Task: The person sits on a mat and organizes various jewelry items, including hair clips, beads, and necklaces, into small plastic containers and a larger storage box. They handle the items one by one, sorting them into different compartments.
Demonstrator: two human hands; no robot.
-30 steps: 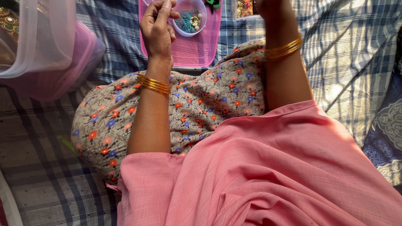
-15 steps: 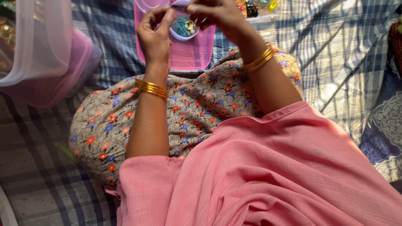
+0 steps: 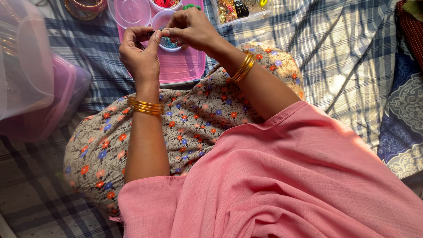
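above the pink tray (image 3: 185,68), a small bead cup (image 3: 169,43) is half hidden by both hands (image 3: 165,33), pinched together on something too small to tell, with a clear round lid (image 3: 131,12) beside it.

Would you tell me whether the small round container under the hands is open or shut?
Open: the small round container shows its contents, with a round clear lid lying beside it.

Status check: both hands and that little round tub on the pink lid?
Left hand and right hand pinched together, item hidden. Small round tub beneath on pink lid. Nothing blocking.
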